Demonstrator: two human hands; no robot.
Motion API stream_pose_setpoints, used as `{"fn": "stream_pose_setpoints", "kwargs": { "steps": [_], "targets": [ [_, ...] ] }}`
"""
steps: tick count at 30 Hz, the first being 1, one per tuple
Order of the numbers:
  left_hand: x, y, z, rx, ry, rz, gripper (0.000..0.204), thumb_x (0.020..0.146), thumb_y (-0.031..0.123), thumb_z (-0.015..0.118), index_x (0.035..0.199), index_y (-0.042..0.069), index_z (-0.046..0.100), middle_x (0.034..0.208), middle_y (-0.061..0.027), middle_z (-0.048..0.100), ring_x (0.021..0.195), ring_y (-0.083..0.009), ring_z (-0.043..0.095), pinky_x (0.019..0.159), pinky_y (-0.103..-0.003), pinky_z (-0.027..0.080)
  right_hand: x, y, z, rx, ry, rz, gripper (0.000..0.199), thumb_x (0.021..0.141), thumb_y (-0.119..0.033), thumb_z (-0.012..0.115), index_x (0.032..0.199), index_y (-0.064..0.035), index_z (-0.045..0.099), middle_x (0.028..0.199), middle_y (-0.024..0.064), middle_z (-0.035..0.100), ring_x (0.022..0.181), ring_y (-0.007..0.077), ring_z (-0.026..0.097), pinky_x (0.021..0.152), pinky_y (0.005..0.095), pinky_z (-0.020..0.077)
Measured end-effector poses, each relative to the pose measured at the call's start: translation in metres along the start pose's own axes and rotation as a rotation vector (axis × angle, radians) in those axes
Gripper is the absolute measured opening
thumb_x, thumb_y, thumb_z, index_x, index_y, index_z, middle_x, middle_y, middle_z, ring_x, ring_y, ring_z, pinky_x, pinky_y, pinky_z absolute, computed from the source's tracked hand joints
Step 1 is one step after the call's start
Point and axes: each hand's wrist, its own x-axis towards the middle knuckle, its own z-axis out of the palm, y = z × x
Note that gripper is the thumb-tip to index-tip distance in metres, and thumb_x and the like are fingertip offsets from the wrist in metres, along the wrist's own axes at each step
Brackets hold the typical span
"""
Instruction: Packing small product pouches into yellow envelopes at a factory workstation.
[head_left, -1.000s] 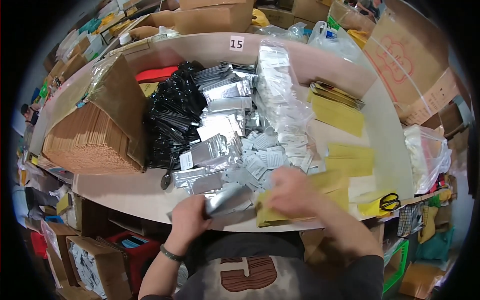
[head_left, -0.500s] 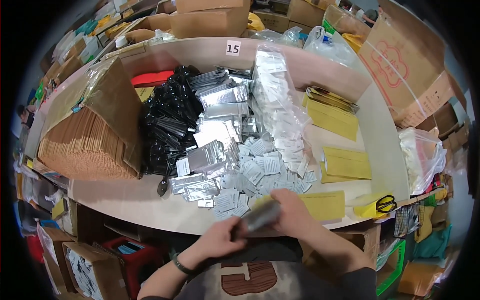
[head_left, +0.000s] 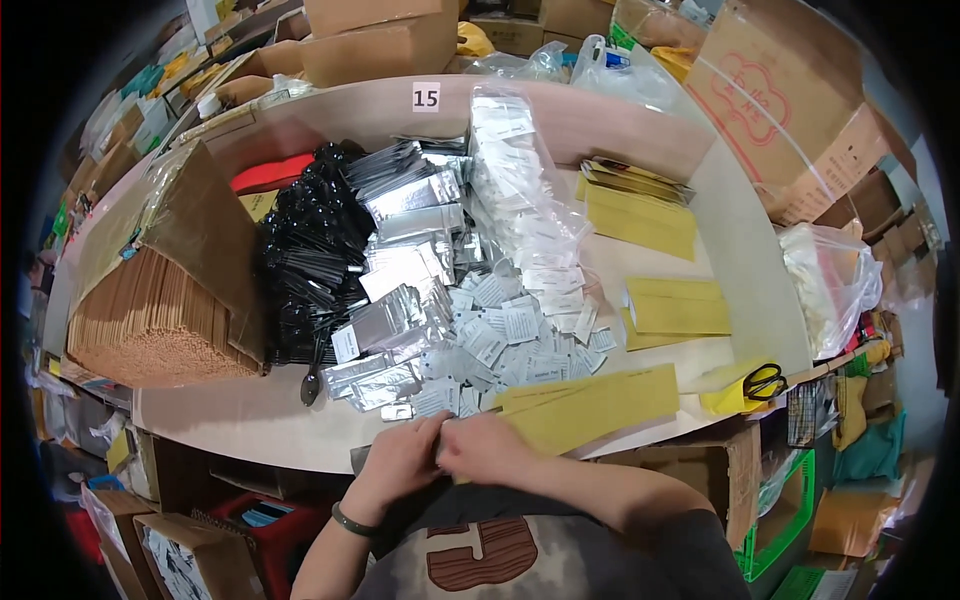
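Close together at the table's front edge, my left hand [head_left: 402,458] and my right hand [head_left: 487,447] are both closed, fingertips meeting. A grey, foil-like packet [head_left: 362,459] sticks out to the left of my left hand, which grips it; the rest is hidden. What my right fingers pinch is covered by the hands. Just beyond my right wrist lies a long yellow envelope [head_left: 600,405], slightly tilted. White printed cards [head_left: 505,325] lie in a loose heap ahead of my hands. Silver foil packets [head_left: 385,325] spread out to their left.
Black plastic-wrapped spoons [head_left: 320,240] pile up beside a carton of brown envelopes [head_left: 165,320]. A clear bag of white packets [head_left: 515,170] stands behind the cards. More yellow envelopes [head_left: 675,305] lie to the right, near black-handled scissors [head_left: 765,382]. A raised partition [head_left: 350,110] encloses the back.
Both hands have come together and moved left and closer to me, largely covering the grey packet. The front yellow envelope now lies more tilted and more exposed. The whole view has shifted slightly.
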Motion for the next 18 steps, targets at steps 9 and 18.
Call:
{"fn": "stream_pose_setpoints", "kwargs": {
  "steps": [9, 18],
  "targets": [
    [-0.028, -0.014, 0.017, -0.016, 0.153, -0.224, 0.069, 0.070, 0.020, 0.077, 0.134, 0.011, 0.052, 0.101, -0.0152, 0.065, 0.092, -0.0357, 0.065, 0.077, -0.043, 0.053, -0.004, 0.038, -0.023, 0.095, 0.296, -0.025, 0.015, 0.079, -0.022, 0.067, 0.074, -0.0080, 0.063, 0.068, 0.0118, 0.065, 0.064, 0.0325, 0.066, 0.059, 0.0425, 0.0512],
    [-0.023, -0.017, 0.010, -0.020, 0.251, -0.256, 0.074, 0.063, 0.012, 0.078, 0.133, 0.007, 0.054, 0.102, -0.0162, 0.068, 0.094, -0.0359, 0.066, 0.081, -0.041, 0.054, 0.000, 0.023, 0.001, 0.041, 0.373, -0.123, 0.015, 0.079, -0.020, 0.067, 0.075, -0.0072, 0.061, 0.066, 0.0129, 0.064, 0.062, 0.0337, 0.065, 0.056, 0.0443, 0.0505]
  ]
}}
